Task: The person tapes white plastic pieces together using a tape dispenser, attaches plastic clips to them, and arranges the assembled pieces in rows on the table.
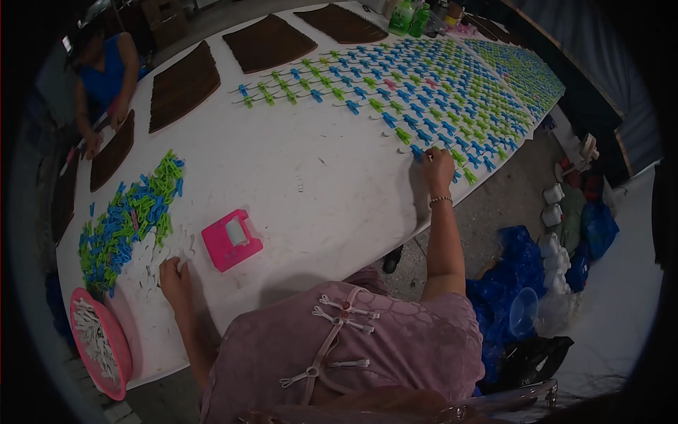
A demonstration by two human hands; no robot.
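My right hand [439, 173] is at the table's right side, fingers closed on a blue clothespin [417, 153] at the near edge of the rows laid out there. Green and blue clothespins [402, 135] with pale hooked ends lie just beyond it. On the left, my left hand [175, 281] rests at the edge of a heap of small white pieces [145, 260]. Its thumb and forefinger look apart, and I see nothing between them. Behind the white pieces lies a loose pile of blue and green clothespins [134, 219].
A pink holder with a white roll [232, 240] stands between my hands. The pink basin [119, 332] at the near left holds white pieces. Brown ridged mats [268, 42] line the far side. Another person [109, 78] works at the far left. Green bottles [401, 18] stand behind.
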